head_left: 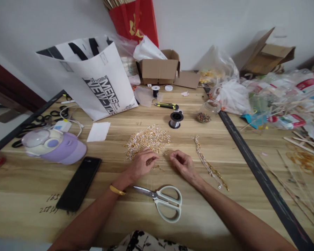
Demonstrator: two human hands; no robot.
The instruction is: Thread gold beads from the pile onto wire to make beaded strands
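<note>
My left hand [143,163] rests at the front edge of a pile of small gold and silver-coloured jewellery pieces [148,137]. Its thumb and forefinger are pinched together, and whatever they may hold is too small to name. Facing it across a narrow gap, my right hand [182,163] is also closed in a pinch, its contents not clear. A few tiny loose pieces [166,152] lie between the hands. Below the left fingertips is a short gold chain-like piece [158,168]. Scissors with pale handles [169,204] lie nearer to me.
Strung gold and silver chains [210,165] lie right of my right hand. Behind are a wire spool [175,119], a yellow-black utility knife [166,106] and a jar of beads [204,116]. A phone [79,183] and purple device [59,146] stand left; clutter fills the right.
</note>
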